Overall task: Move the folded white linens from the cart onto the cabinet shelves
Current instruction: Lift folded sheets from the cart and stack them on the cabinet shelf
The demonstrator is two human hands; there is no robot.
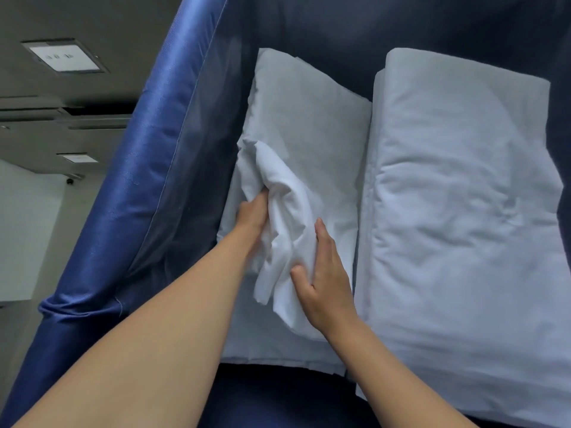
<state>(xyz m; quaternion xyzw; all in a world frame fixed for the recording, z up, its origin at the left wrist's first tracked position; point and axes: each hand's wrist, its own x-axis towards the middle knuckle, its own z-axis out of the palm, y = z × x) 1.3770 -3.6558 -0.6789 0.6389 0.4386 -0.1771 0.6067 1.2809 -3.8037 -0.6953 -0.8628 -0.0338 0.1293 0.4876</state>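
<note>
Two piles of folded white linens lie side by side inside a blue fabric cart (160, 168). On the left pile (302, 128) a bunched white cloth (287, 211) stands up in a ridge. My left hand (253, 214) grips this cloth from its left side, with the fingers buried in the folds. My right hand (324, 273) presses flat against the cloth's right side, fingers straight and thumb spread. The larger right pile (463, 211) lies untouched.
The cart's shiny blue wall rises along the left and its dark lining surrounds the piles. Grey cabinet fronts (61, 125) with a labelled panel (66, 57) stand outside the cart at the far left.
</note>
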